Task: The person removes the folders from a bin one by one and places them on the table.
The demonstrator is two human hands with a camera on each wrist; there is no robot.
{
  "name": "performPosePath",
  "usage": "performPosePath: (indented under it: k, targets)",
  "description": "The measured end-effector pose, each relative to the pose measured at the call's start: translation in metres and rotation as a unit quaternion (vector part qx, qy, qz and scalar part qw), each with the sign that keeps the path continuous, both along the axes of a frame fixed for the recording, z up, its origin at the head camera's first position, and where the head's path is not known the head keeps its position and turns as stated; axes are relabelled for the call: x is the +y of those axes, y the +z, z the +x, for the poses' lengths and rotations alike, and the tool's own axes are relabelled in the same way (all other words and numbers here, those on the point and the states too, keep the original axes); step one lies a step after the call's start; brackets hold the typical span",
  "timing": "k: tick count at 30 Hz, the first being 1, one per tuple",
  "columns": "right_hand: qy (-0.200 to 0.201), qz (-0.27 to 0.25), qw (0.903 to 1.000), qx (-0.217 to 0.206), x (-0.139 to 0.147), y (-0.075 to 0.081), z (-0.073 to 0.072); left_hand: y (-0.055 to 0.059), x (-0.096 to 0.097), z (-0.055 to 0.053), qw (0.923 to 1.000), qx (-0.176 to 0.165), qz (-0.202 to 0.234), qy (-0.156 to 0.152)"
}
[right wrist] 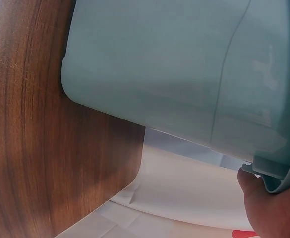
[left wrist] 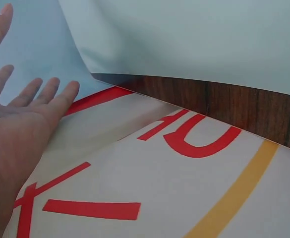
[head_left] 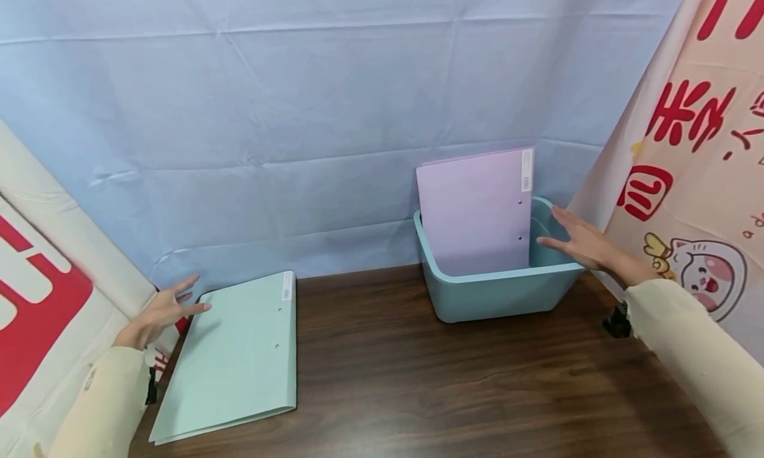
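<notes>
A mint green folder (head_left: 239, 358) lies on the table at the left, a white label at its far corner. Over its far left edge is my left hand (head_left: 164, 310), fingers spread and nothing held. In the left wrist view that hand (left wrist: 21, 134) shows its palm and bent-back, loose fingers. At the right stands a blue-green plastic bin (head_left: 501, 299), with a lilac folder (head_left: 477, 213) upright inside, leaning back. My right hand (head_left: 579, 239) is at the bin's right rim, thumb and fingers spread apart. One fingertip shows beside the rim in the right wrist view.
Dark wood tabletop (head_left: 370, 352) runs between the green folder and the bin. A pale blue cloth (head_left: 310, 113) hangs behind. Printed cloths with red lettering hang at the left (head_left: 36, 299) and at the right (head_left: 686, 146), close to the hands.
</notes>
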State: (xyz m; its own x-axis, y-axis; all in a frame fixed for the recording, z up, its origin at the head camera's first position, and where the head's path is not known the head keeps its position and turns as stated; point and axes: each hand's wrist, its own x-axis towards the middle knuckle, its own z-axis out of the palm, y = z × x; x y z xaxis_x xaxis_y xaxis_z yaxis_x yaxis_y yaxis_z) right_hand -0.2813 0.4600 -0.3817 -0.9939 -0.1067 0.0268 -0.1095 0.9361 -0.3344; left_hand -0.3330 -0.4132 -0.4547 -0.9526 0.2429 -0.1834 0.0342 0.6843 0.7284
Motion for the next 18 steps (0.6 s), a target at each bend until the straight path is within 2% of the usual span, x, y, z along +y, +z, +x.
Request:
performPosePath:
  k: [11,18]
  targets:
    - [-0.003,0.002,1.0000,-0.002,-0.002,0.001,-0.001,0.004,0.008,-0.006,0.9997,0.008,0.023,-0.003]
    - [0.004,0.002,1.0000,0.003,-0.001,0.002,0.000,0.010,0.016,-0.004,0.9996,0.020,0.017,-0.011]
